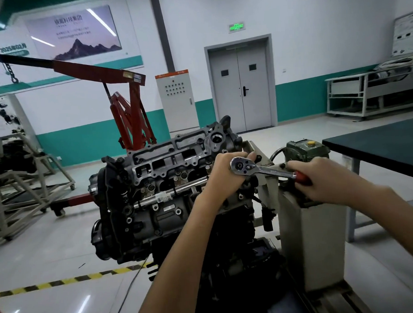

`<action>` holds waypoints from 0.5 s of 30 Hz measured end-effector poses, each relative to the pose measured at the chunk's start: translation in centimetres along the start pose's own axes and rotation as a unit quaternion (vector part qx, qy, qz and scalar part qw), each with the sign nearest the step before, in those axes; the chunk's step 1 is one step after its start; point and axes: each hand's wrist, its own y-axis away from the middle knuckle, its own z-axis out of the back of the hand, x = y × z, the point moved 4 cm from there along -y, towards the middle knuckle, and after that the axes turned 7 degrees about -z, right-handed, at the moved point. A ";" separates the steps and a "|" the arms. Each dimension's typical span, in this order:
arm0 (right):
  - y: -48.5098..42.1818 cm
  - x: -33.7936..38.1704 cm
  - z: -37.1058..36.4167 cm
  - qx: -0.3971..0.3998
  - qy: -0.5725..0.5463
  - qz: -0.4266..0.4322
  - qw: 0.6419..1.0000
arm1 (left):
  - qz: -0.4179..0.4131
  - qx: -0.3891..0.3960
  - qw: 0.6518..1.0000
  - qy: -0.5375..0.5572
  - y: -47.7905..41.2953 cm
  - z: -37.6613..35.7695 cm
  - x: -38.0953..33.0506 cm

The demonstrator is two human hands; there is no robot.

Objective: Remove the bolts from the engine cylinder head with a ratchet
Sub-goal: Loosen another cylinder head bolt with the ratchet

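The ratchet (260,169) sits over the cylinder head's (172,157) right end. The right hand (320,177) grips its red handle, and the left hand (227,174) seemingly curls round its head. A grey stand (313,234) crowds close beside it, with a red crane (127,107) behind on the glossy floor (51,246).

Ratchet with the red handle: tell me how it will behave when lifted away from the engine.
Likely stiff: the ratchet is a straight polished metal bar. Probably head-heavy, given its bulky round head; the left hand holds that end. The red grip in the right hand should resist slipping.
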 end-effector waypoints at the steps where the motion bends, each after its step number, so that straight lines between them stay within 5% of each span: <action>1: 0.1 0.1 -0.2 -0.007 -0.010 -0.008 1.000 | 0.008 -0.026 1.000 0.015 0.2 -0.1 0.0; 6: 4.9 5.5 -6.1 -0.009 -0.302 -0.143 0.942 | 0.024 -0.183 0.978 0.095 0.9 -1.4 0.1; 11: 5.7 12.0 -10.0 -0.004 -0.503 -0.193 0.843 | 0.035 -0.197 0.977 0.079 0.9 -1.8 0.0; 15: 5.1 7.0 -7.2 0.002 -0.350 -0.136 0.927 | 0.028 -0.077 0.995 0.056 0.5 -1.0 0.1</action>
